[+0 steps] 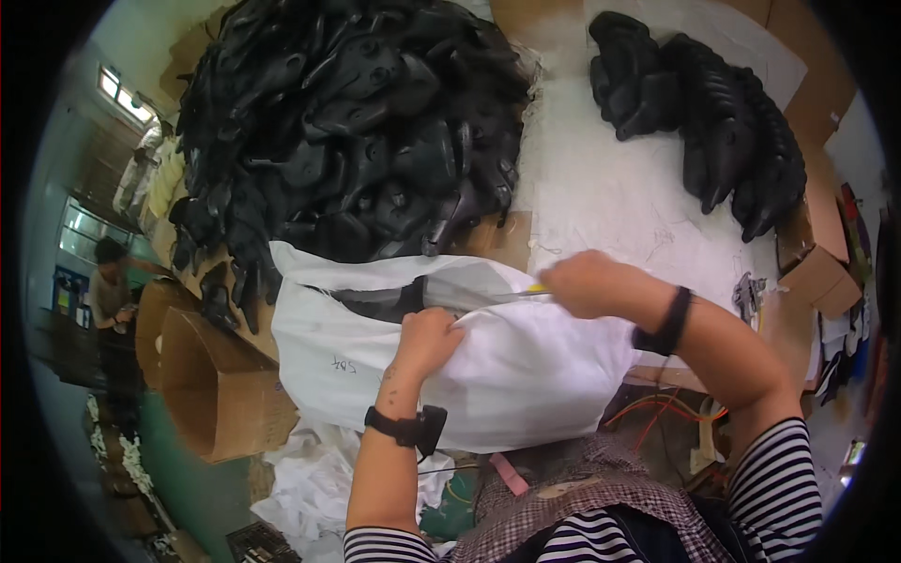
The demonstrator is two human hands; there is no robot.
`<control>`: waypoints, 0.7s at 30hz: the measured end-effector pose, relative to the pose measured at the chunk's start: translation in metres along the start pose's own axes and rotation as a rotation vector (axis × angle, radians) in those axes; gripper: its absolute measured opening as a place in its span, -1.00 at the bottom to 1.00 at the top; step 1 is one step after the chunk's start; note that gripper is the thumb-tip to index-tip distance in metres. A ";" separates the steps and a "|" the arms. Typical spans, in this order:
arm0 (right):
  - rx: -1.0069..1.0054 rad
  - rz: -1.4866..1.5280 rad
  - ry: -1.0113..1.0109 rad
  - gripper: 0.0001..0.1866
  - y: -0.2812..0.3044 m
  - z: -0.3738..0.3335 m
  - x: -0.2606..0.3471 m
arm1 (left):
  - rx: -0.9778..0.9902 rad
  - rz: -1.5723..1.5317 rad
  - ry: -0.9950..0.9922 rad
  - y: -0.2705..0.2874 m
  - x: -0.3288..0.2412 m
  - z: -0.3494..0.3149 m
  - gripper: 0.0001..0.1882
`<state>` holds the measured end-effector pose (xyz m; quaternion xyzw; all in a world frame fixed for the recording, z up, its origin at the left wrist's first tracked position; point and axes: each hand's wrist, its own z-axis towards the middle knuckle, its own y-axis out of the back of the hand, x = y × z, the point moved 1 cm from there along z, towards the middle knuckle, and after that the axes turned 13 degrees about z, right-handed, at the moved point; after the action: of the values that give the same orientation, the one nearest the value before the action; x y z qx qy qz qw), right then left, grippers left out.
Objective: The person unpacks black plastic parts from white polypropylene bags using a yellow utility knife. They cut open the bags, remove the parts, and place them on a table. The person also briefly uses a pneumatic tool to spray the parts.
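A white sack (pixel 526 385) lies across the near edge of the table and over my lap, with a long gap along its top. Through the gap, dark contents (pixel 385 302) show, too shaded to make out. My left hand (pixel 430 340) is closed on the sack's near edge beside this gap. My right hand (pixel 589 284) is closed around a slim yellow-handled knife (pixel 536 289), its thin tip pointing left over the right end of the gap. Most of the knife is hidden in the fist.
A big heap of black moulded parts (pixel 357 122) rises behind the sack. More black parts (pixel 718 122) lie in a row at the far right. An open cardboard box (pixel 230 394) stands at the left, near crumpled white sacks (pixel 310 479). Another person (pixel 113 296) is at far left.
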<state>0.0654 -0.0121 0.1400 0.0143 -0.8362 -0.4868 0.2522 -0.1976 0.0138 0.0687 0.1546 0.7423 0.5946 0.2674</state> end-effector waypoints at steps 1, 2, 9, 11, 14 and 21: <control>-0.044 0.038 0.068 -0.80 -0.006 0.015 0.010 | -0.092 -0.056 -0.023 0.010 -0.008 -0.007 -0.76; -0.020 0.015 0.081 -0.79 -0.009 0.025 0.023 | -0.183 -0.115 -0.052 0.022 -0.017 -0.013 -0.80; 0.081 -0.016 0.062 -0.78 -0.033 -0.043 -0.018 | -0.396 -0.050 -0.057 0.066 -0.031 -0.088 -0.93; 0.138 -0.076 -0.033 -0.79 -0.028 -0.090 -0.027 | -0.375 -0.035 0.020 0.056 -0.030 -0.116 -0.93; 0.062 -0.097 -0.051 -0.82 -0.031 -0.160 -0.039 | -0.256 0.014 0.089 0.034 -0.037 -0.137 -0.87; -0.061 -0.045 -0.043 -0.79 -0.011 -0.185 -0.039 | 0.085 -0.095 -0.044 -0.001 -0.158 -0.085 -0.66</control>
<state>0.1771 -0.1563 0.1890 0.0149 -0.8257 -0.5178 0.2234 -0.1189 -0.1409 0.1145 0.1437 0.7674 0.5456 0.3046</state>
